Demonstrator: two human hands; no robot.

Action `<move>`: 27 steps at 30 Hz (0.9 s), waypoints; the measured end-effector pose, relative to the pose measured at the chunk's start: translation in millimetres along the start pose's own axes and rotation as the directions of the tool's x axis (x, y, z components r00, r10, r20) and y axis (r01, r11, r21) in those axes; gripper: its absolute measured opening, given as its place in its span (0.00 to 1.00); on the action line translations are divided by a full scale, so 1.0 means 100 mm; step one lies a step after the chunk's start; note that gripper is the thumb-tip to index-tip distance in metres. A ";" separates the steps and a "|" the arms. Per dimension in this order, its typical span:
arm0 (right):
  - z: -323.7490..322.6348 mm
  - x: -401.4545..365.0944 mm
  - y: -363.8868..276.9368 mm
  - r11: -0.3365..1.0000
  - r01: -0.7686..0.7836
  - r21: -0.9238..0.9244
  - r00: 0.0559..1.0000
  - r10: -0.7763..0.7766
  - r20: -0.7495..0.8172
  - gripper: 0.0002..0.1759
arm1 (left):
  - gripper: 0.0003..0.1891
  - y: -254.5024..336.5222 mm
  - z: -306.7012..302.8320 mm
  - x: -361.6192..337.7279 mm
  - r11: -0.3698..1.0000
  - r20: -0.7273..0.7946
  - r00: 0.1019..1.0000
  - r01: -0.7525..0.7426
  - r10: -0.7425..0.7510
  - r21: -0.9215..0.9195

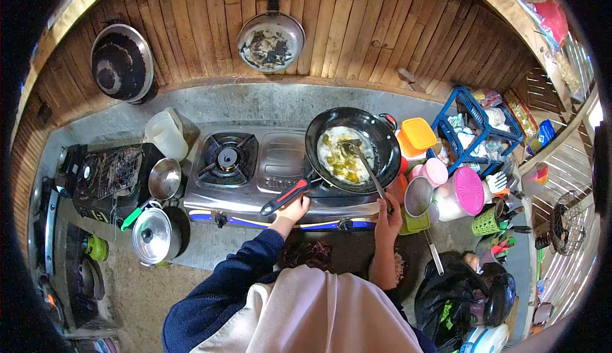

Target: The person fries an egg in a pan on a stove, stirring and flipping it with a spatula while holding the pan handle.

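Left hand [294, 209] clenches the wok handle [287, 195], right hand [387, 216] grasps the spatula [368, 169]; food [341, 157] cooking on the stove's [280, 155] right burner, unserved.

Both arms reach forward, the left hand [294, 209] level with the right hand [387, 215] and well apart from it. The left arm [236, 276], in a dark blue sleeve to the wrist, slants in toward the right side, fingers curled shut round the end of a pan handle [285, 197]. The right forearm [382, 260] is bare and runs straight ahead, its hand fisted round a spatula [370, 168].
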State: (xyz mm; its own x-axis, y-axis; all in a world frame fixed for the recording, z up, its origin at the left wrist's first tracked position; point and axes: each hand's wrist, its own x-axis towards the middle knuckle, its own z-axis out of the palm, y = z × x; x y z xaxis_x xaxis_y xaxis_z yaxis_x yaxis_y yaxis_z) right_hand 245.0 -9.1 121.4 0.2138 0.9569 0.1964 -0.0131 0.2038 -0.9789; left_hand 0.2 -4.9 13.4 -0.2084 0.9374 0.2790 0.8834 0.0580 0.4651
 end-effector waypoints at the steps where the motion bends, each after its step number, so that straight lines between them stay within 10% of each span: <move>1: 0.02 0.01 0.03 1.000 0.005 -0.026 1.000 -0.005 -0.004 0.13 | 0.20 0.02 -0.05 0.01 0.999 0.132 0.990 0.053 -0.053 -0.001; 27: -0.43 -0.14 -0.32 0.989 0.150 0.020 0.972 -0.144 -0.183 0.09 | 0.16 -0.06 0.10 -0.02 1.000 -0.049 0.999 -0.020 0.021 0.010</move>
State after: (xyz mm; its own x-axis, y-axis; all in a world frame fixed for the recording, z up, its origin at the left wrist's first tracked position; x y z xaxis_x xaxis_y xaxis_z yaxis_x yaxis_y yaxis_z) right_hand 284.9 -37.7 147.6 0.3889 0.8634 0.3213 -0.0003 0.3489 -0.9372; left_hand 0.0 -3.6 1.7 -0.2104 0.9206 0.3290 0.8917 0.0427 0.4507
